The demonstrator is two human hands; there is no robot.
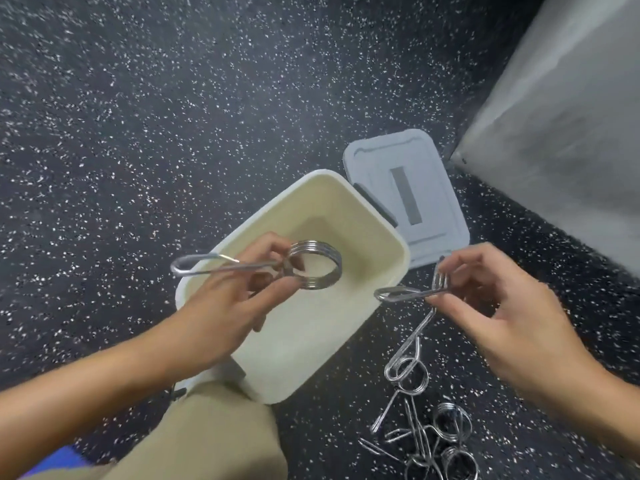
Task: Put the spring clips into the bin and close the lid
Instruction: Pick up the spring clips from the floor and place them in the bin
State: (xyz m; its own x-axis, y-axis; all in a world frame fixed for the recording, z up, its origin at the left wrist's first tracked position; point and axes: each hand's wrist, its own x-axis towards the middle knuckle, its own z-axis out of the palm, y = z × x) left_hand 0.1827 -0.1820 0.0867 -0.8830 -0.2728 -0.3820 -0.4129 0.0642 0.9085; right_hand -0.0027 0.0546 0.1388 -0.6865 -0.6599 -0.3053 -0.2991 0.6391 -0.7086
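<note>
A cream plastic bin (346, 344) stands open on the speckled floor in the middle of the view, and its inside looks bare. My left hand (225, 306) holds a metal spring clip (313, 268) over the bin's opening, coil to the right and handle pointing left. To the right of the bin, my right hand (491, 306) pinches a second spring clip (401, 292) above the floor. A third clip (408, 368) hangs or lies just below it. The grey lid (426, 174) lies flat on the floor behind the bin.
Several more spring clips (433, 445) lie in a tangled pile on the floor at the lower right. A grey wall or panel (571, 116) rises at the right. My knee in beige trousers (207, 434) is against the bin's near side.
</note>
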